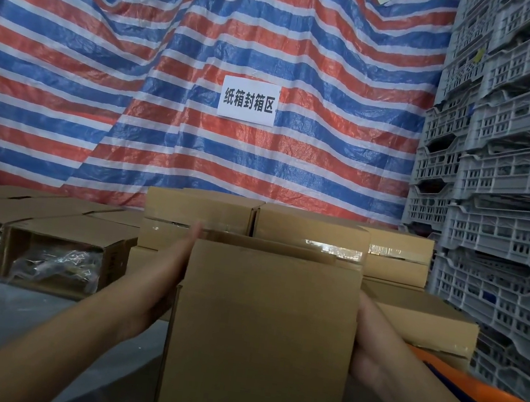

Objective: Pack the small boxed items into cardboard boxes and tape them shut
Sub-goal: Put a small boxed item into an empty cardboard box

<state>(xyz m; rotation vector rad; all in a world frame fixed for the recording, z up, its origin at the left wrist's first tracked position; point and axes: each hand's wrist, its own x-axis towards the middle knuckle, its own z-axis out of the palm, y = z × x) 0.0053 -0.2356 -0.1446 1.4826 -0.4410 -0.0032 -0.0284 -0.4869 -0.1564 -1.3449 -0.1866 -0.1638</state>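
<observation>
A plain carton sits at the centre bottom, held between both hands, its top flaps partly up at the far edge. The left hand lies flat against the carton's nine o'clock side, fingers straight and together, tips reaching past the far corner. The right hand presses the three o'clock side — its fingers are hidden behind the carton, so I cannot tell how they lie. At twelve o'clock stand taped boxes in a stack. At nine to ten o'clock lie open boxes with clear bags inside. Beyond hangs a striped tarp carrying a white sign; at two o'clock rise grey crates.
</observation>
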